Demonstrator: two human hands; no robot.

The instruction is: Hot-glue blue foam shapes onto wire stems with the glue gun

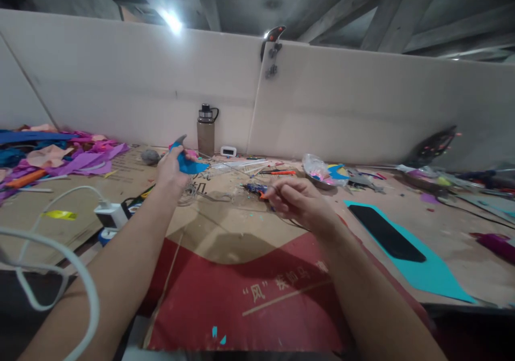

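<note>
My left hand [171, 167] is raised over the cardboard-covered table [225, 232], its fingers closed on a small blue foam piece [189, 164] with a bit of pink at its edge. My right hand [295, 200] hovers low to the right of it, fingers curled in a pinch around a glue gun [256, 189] with a dark blue body and orange trigger that lies toward the left. How much of the gun the fingers grip is partly hidden.
A metal bottle [205, 129] stands at the white partition. Purple, pink and blue scraps [60, 154] pile at the left. A white charger with cable [108, 213], a teal sheet with a black strip [402, 248], a plastic bag of bits [319, 169] lie around.
</note>
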